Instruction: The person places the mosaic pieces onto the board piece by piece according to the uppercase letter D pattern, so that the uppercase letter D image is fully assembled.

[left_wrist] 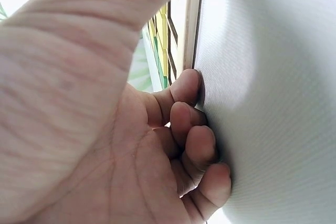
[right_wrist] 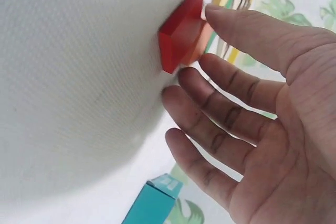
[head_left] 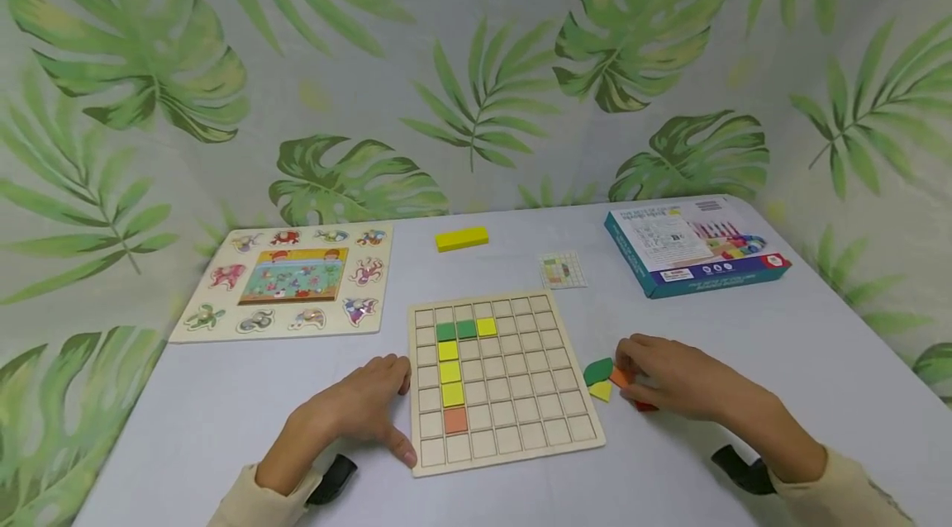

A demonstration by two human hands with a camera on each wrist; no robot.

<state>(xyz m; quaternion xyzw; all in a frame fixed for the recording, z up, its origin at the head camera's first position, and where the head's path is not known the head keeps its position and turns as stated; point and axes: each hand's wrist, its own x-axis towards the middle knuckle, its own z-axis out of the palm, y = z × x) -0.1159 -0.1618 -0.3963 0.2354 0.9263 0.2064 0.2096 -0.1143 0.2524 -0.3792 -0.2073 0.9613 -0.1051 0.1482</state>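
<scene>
Your left hand [head_left: 368, 399], grip relaxed, rests against the grid board [head_left: 525, 429]. Your right hand [head_left: 673, 374] is at the orange tile [head_left: 621, 378], right of the board; whether that grip pinches it, I cannot tell. Green [head_left: 598, 372], yellow [head_left: 601, 391] and red pieces [right_wrist: 181, 30] crowd it. The box [head_left: 665, 234]'s small print is unreadable.

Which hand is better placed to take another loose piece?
Probably the right hand: it is at the orange piece, while the left hand is at the left edge of the wooden grid board.
</scene>
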